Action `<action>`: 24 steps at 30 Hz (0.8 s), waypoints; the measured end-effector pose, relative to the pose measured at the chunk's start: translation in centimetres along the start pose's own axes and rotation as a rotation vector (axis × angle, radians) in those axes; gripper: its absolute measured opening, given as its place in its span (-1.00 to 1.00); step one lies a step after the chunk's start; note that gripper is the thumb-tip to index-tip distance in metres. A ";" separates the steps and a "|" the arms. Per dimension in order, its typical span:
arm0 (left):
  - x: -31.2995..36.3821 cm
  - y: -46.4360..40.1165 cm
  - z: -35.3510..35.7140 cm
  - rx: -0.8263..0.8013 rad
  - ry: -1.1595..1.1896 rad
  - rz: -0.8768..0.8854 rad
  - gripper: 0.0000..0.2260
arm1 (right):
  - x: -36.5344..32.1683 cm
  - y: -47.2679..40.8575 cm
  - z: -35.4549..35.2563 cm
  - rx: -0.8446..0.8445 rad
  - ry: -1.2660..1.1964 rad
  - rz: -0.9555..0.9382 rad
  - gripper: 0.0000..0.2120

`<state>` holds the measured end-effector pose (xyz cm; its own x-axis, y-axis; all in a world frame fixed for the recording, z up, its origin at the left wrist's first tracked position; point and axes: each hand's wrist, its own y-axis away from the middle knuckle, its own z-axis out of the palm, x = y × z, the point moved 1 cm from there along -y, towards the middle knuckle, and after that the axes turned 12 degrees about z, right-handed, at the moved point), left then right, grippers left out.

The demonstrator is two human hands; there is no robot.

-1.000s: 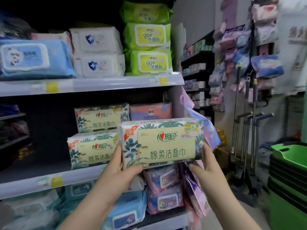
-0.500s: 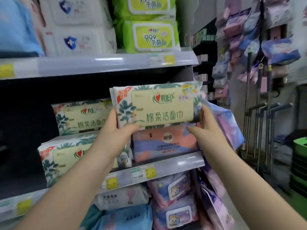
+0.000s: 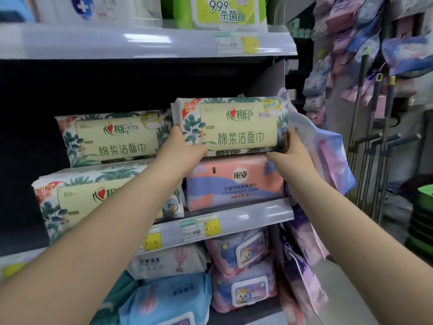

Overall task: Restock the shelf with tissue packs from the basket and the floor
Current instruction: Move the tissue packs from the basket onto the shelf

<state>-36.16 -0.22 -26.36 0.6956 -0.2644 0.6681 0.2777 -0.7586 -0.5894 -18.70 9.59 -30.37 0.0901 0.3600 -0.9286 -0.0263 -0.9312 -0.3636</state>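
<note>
A leaf-print tissue pack [image 3: 234, 126] is gripped at its ends by the left hand [image 3: 181, 150] and right hand [image 3: 289, 152], above the pink pack [image 3: 234, 184] at the shelf's [image 3: 257, 213] right end. Most fingers are hidden behind it.

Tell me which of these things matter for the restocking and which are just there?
Part of the job:
- leaf-print tissue pack, held at its ends by the left hand and right hand
- pink and purple pack just beneath it
- middle shelf
- two matching packs stacked alongside

Just there:
- green wipes above
- mop handles
- hanging packets
</note>
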 end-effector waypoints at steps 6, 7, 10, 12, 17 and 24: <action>0.1 -0.2 0.6 -0.038 -0.493 -0.057 -0.55 | 0.7 -0.1 0.5 0.016 0.013 -0.041 -0.42; -0.1 -0.3 0.6 -0.038 -0.528 -0.066 -0.55 | 0.8 -0.3 0.6 0.023 0.017 -0.032 -0.40; -1.0 -0.5 0.6 -0.039 -0.624 -0.048 -0.54 | 1.2 -0.7 0.7 0.045 0.026 -0.012 -0.34; -1.6 -0.6 0.6 -0.027 -0.680 -0.010 -0.51 | 1.3 -0.9 0.7 0.050 0.025 0.003 -0.32; -2.1 -0.8 0.4 -0.065 -0.732 0.025 -0.48 | 1.3 -1.0 0.7 0.068 0.055 0.012 -0.32; -0.3 3.7 0.9 0.097 -0.714 0.265 -0.49 | 1.9 -0.7 0.5 0.057 0.048 0.064 -0.37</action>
<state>-34.72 -2.37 -29.16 0.9971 0.0437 0.0627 0.0760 -0.6590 -0.7483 -19.04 11.00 -31.92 0.1343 0.2957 -0.9458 -0.0899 -0.9469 -0.3088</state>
